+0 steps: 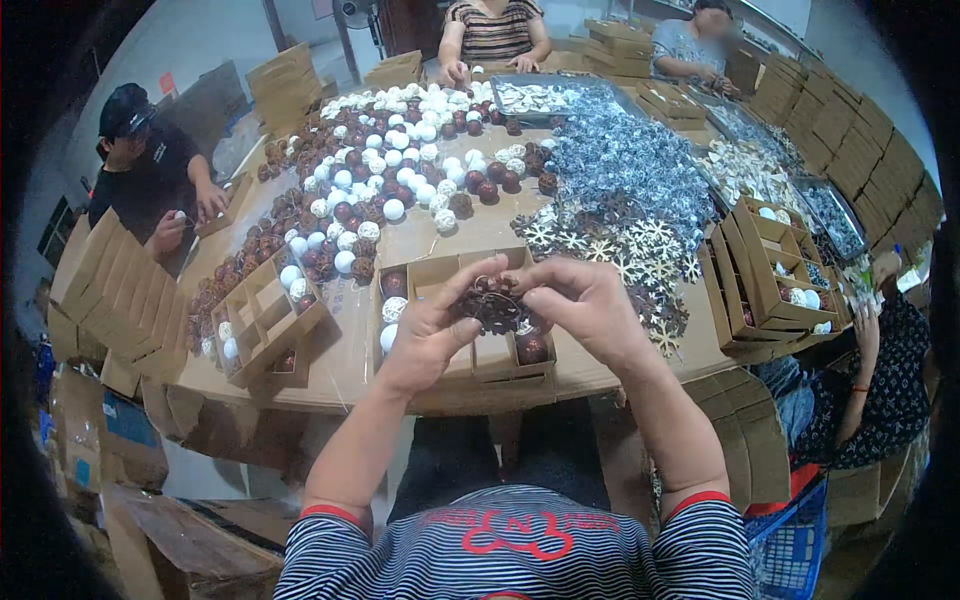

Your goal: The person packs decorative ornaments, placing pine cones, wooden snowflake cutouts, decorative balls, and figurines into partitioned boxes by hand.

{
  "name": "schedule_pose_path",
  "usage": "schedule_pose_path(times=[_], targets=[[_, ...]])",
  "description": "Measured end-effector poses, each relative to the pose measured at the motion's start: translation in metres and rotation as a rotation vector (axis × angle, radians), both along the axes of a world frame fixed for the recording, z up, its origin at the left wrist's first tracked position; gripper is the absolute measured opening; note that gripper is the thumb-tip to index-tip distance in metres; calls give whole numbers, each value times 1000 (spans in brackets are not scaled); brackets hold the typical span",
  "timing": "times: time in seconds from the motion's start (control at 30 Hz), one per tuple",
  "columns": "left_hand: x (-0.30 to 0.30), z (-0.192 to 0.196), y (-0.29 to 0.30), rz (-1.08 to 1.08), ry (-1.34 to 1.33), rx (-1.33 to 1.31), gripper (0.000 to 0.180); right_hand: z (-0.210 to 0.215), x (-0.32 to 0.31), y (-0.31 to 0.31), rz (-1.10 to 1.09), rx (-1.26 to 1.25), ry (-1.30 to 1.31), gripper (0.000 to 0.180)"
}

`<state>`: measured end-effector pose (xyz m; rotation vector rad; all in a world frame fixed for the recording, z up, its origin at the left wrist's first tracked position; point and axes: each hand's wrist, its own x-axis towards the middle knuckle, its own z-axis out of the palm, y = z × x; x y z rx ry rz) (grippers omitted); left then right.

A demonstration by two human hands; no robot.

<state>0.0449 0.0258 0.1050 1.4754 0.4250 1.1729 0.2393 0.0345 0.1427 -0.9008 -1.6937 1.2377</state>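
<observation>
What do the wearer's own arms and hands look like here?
Both the left hand and right hand are bare, with no gloves or watch visible. The forearms are bare up to short, dark-and-white striped fabric sleeves with red bands at the hems.

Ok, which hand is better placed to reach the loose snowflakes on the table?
Probably the right hand: it is nearer the snowflakes, while the left hand is farther left. Both are busy at the brown ornament.
</observation>
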Motion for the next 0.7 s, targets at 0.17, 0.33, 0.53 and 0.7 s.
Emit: schedule_pose_path(times=[0.17, 0.33, 0.53, 0.7], targets=[[4, 0, -1, 14, -16, -1, 50, -5, -5, -5, -44, 71, 13, 16], [10, -4, -4, 81, -59, -97, 40, -12, -6, -4, -41, -45, 68, 17], [25, -5, -4, 252, -142, -152, 38, -25, -25, -13, -218, 291, -33, 27], [37, -3, -6, 401, -145, -174, 35, -41, -35, -8, -306, 289, -55, 28]])
